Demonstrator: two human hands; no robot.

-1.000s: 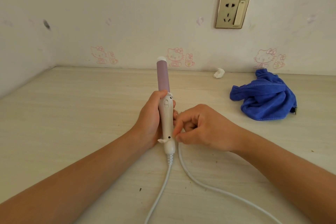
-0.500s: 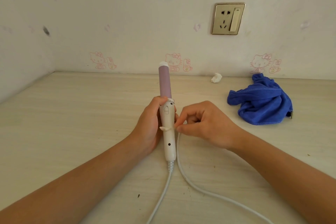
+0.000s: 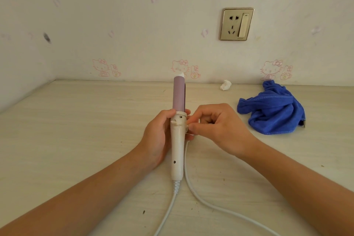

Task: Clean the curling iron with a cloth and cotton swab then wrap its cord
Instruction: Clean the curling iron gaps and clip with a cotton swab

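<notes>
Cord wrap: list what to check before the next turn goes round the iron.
1. Hold on the iron: ok, the left hand grips its handle, barrel pointing away.
2. Grip on the cord: ok, the right hand pinches it at the handle's right side.
3. Unplugged: ok, the socket has no plug in it.
4. Slack free: ok where it shows, lying loose on the table; its far end runs out of frame, cannot tell.
5. Blue cloth clear of the cord: ok, it lies apart at the right.
6. Turns already made: cannot tell, fingers hide that spot.
</notes>
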